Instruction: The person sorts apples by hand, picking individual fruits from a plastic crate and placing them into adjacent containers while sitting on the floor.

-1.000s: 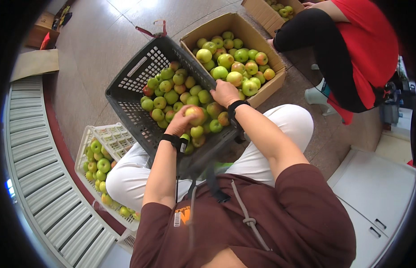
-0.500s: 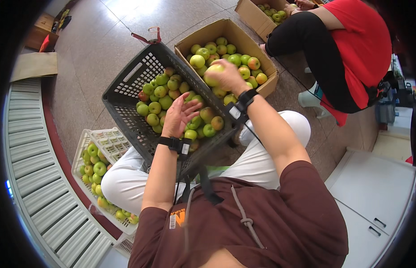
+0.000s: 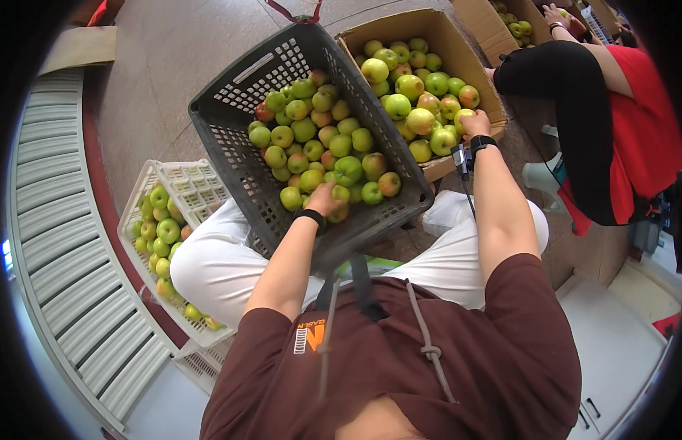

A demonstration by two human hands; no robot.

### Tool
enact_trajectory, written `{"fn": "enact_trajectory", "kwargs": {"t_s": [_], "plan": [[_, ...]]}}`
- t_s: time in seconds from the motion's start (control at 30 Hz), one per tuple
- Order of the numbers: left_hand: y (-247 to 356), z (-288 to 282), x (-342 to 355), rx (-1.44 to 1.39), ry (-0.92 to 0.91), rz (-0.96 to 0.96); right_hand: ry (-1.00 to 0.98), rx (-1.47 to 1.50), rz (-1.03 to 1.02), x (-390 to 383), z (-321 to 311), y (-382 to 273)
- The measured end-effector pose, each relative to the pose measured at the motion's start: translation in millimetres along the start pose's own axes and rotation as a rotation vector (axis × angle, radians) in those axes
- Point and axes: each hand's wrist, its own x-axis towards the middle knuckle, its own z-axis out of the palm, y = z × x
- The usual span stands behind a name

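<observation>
A dark plastic crate leans toward me between my legs, holding many green and reddish apples. Low in it, my left hand is closed around an apple, its fingertips partly hidden among the fruit. To the right stands an open cardboard box with more apples inside. At that box's right near corner, my right hand has its fingers wrapped round a yellow-green apple.
White plastic crates with green apples stand by my left knee, beside a slatted white panel. At right sits another person in a red top, near further boxes. A white cabinet is at lower right.
My right hand has brought its apple rightward and down to the box's near corner. My left hand, open above the crate before, has gone down into the apples and closed. The view has shifted.
</observation>
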Motion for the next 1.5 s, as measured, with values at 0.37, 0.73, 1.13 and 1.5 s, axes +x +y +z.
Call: {"fn": "enact_trajectory", "kwargs": {"t_s": [0.37,0.73,1.13,1.5], "plan": [[4,13,14,0.005,-0.038,-0.123,-0.645,-0.134,-0.481,-179,39,-78],[11,18,18,-0.026,-0.371,-0.082,-0.31,-0.471,-0.269,-188,60,-95],[18,24,12,0.047,-0.174,-0.064,-0.189,-0.574,-0.358,-191,65,-100],[0,-25,19,-0.527,0.513,-0.213,-0.161,-0.596,-0.366,-188,66,-97]]}}
